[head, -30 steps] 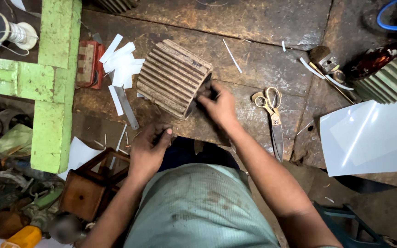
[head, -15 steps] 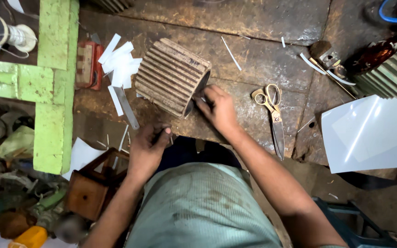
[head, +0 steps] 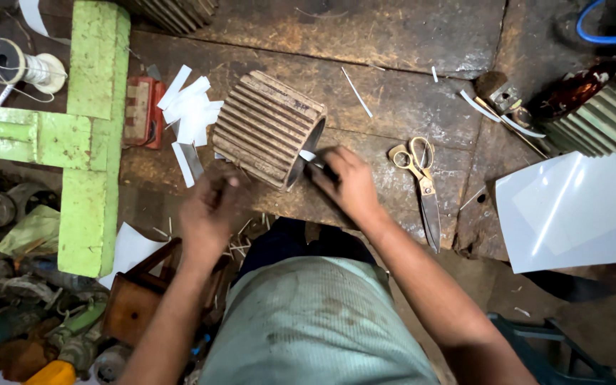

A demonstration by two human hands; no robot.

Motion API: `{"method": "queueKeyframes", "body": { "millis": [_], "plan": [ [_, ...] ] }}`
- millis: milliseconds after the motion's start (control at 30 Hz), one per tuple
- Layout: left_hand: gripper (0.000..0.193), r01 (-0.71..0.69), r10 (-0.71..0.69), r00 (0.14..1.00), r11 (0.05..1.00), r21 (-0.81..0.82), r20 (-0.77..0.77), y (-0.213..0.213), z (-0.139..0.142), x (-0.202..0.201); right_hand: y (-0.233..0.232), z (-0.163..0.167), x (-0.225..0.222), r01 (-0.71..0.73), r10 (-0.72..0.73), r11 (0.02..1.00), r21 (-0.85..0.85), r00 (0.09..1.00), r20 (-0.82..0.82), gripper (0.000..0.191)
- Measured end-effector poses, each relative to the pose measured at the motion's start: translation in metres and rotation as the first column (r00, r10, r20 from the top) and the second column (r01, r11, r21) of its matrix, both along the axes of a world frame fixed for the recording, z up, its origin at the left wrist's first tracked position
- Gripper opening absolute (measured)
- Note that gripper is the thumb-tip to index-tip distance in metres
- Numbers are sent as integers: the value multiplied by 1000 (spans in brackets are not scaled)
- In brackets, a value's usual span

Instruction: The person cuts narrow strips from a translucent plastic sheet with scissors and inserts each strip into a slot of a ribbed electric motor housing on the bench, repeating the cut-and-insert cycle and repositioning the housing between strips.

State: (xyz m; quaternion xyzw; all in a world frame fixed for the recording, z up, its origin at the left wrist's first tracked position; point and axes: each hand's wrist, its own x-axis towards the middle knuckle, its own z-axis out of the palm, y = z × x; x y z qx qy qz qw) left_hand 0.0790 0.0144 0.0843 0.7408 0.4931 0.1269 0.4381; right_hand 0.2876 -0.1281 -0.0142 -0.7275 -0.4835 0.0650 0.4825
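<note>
Centrally ribbed cylinder [head: 269, 128], white strips [head: 190, 114] left

The left hand [head: 212, 207] is motion-blurred, its grip unreadable. The right hand [head: 347, 182] hides most of the white strip [head: 308, 155] at its fingertips.

the ribbed cylinder [head: 269, 128] is dull brown with dark grooves running in even stripes, and a small white strip [head: 308, 155] shows at its open end. the paper slips [head: 190, 114] are white, the beam [head: 90, 135] is chipped lime green, the block [head: 139, 112] red. the scissors [head: 419, 182] have pale yellow handles, the sheet [head: 575, 210] is glossy white, the shirt [head: 315, 321] faded grey-green with stains.
</note>
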Motion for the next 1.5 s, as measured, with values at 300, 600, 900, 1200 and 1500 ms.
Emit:
{"method": "queueKeyframes", "body": {
  "millis": [300,600,900,1200,1500],
  "plan": [
    [72,154,-168,977,981,115,133,56,-22,31,8,2,-3,7,-8,1000,-13,999,-51,24],
    [113,268,-233,947,952,-146,220,84,-64,39,10,7,-6,25,-27,1000,-18,989,-146,25],
    [118,252,-214,958,946,-206,190,84,-64,37,12,4,-12,54,-56,998,-26,993,-101,21],
    [116,218,-186,972,938,-270,140,86,-67,34,7,1,-49,188,-178,982,15,948,-263,35],
    [114,214,-178,966,958,-190,189,88,-73,36,9,-5,-51,137,-127,991,3,930,-345,42]
  ]
}}
